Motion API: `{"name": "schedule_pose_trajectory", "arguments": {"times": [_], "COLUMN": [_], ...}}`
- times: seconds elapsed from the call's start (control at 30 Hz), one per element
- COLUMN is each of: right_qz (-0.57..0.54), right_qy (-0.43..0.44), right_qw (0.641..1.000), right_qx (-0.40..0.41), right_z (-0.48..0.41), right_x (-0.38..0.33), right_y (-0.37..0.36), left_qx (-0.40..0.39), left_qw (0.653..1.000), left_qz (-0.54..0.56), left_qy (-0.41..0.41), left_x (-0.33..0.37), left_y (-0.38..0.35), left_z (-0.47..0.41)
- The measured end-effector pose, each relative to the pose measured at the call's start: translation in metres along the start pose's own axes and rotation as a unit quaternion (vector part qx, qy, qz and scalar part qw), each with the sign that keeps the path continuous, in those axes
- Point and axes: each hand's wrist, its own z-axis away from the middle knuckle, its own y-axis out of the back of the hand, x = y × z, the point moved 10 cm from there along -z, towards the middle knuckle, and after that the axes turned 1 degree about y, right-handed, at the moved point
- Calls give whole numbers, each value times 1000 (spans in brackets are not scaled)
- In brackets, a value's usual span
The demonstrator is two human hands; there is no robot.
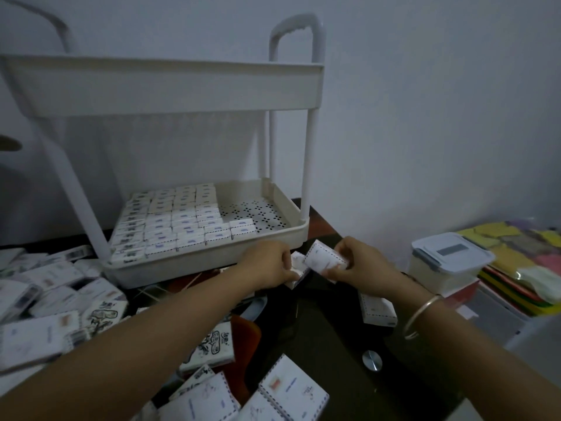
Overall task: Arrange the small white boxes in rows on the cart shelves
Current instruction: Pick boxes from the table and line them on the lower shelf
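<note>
Cart's lower shelf (pixel 182 266) is mostly filled rows (pixel 170 220), bare patch at 3 o'clock. Off its 5 o'clock corner, left grip (pixel 268 264) and right grip (pixel 362 267) each clench a small white box (pixel 325 258). Probably light, crushable card; pinch the edges.

A dim room under weak, bluish light. A plain pale wall (pixel 425 101) fills the far side. Nearer lies a dark, glossy tabletop (pixel 334 344) with a round metal fitting (pixel 372 360) set in it. At the right, a pale plastic container (pixel 449 259) with a clip-on lid sits just beside a stack of yellow, pink and green sheets (pixel 516 253).
</note>
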Motion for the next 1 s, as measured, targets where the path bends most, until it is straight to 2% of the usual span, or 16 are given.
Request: {"name": "schedule_pose_trajectory", "arguments": {"times": [0.17,0.33,0.47,0.57,0.67,0.8,1.0], "right_qz": [-83,-142,-137,-141,-169,-176,-170], "right_qy": [17,26,61,65,66,100,136], "right_qw": [996,986,986,984,979,975,968], "right_qx": [37,79,76,86,97,95,123], "right_z": [-4,-9,-13,-18,-28,-42,-68], "right_x": [-11,-19,-37,-46,-60,-89,-114], "right_y": [13,23,19,13,9,4,9], "left_qx": [4,29,133,206,241,270,233], "left_qw": [996,986,984,964,948,944,964], "left_qz": [69,159,118,156,192,186,125], "left_qy": [58,50,29,56,77,43,-30], "left_x": [-10,-11,-27,-57,-84,-98,-103], "left_y": [-1,26,91,129,145,153,144], "left_z": [-1,9,12,10,1,-12,-35]}}
